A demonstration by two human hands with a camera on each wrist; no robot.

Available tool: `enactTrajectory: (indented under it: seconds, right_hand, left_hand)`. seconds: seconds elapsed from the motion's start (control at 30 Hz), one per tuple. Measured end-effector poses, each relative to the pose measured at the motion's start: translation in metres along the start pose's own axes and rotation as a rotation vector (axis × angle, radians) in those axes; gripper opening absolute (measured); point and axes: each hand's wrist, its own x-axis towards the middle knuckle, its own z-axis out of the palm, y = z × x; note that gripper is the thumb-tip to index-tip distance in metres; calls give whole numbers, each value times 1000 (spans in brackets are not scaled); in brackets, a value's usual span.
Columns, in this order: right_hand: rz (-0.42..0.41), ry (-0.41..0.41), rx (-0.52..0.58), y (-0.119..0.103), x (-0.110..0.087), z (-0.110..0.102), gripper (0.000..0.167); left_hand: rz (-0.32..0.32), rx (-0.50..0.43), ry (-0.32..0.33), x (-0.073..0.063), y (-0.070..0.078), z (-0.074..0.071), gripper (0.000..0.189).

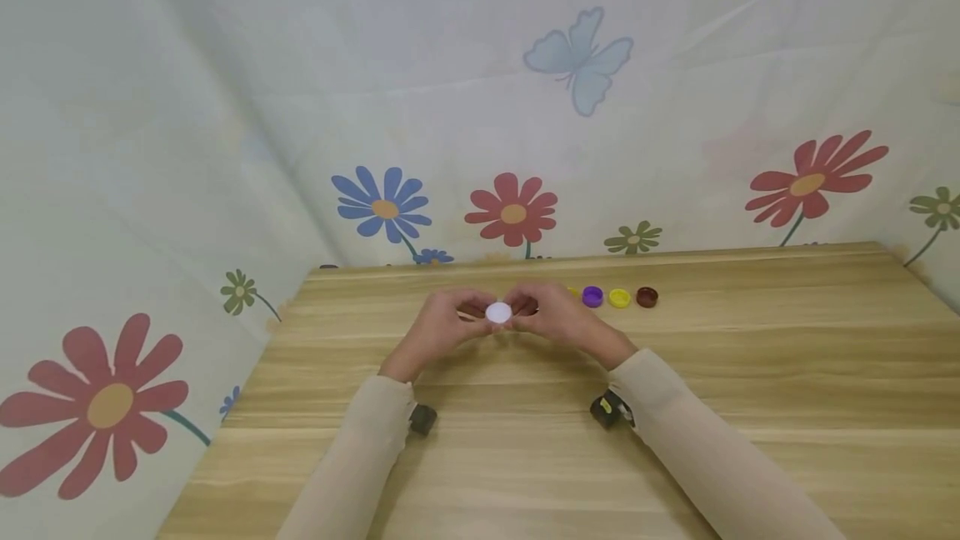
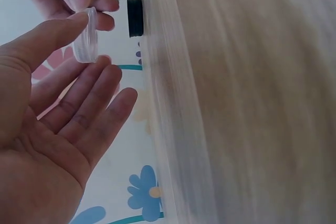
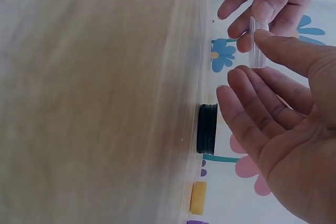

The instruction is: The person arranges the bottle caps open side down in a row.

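Observation:
A small round bottle cap, whitish from above in the head view [image 1: 498,312], is held up above the table between both hands. Seen edge-on in the left wrist view, the cap [image 2: 86,43] is clear plastic with a ridged side. My left hand [image 1: 442,323] pinches its left side with thumb and fingertips, the other fingers loosely spread. From the right, my right hand [image 1: 555,315] pinches the opposite side in the same way. Behind the hands, a black cap [image 3: 207,128] stands on the table; the right hand hides it in the head view.
Right of the hands, a row of caps lies along the table's back: a purple cap [image 1: 592,297], a yellow cap [image 1: 619,298] and a dark brown cap [image 1: 647,297]. Another yellow cap [image 3: 198,198] is partly covered in the head view. A flower-printed cloth [image 1: 442,107] hangs behind the wooden table [image 1: 517,473].

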Motion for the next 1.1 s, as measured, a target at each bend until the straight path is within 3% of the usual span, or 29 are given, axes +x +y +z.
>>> enactTrajectory:
  seconds: [0.67, 1.1]
  right_hand:
    - [78, -33, -46, 1, 0, 4, 21]
    - [81, -40, -58, 1, 1, 7, 21]
  left_hand:
    - [-36, 99, -28, 1, -2, 1, 27]
    - [-35, 127, -39, 1, -5, 0, 28]
